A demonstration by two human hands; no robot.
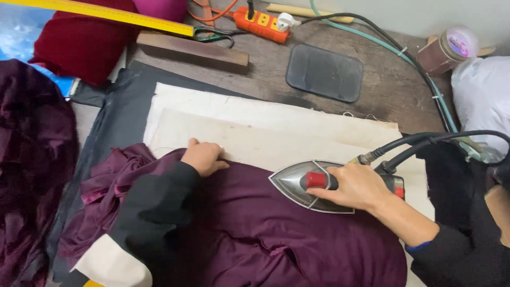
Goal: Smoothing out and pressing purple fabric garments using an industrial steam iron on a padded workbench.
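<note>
Pressing step in hand. The right hand [357, 186] is clamped around the handle of the iron [313, 185], which rests on the purple fabric [255, 228] over the cream pad [276, 133]. The left hand [204, 157], fingers together, pins the fabric edge flat. The next stroke calls for keeping that edge taut and clear of the soleplate.

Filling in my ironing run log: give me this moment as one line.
left hand: flat on purple fabric | right hand: grips iron handle | iron: on fabric, over cream pressing cloth
</note>
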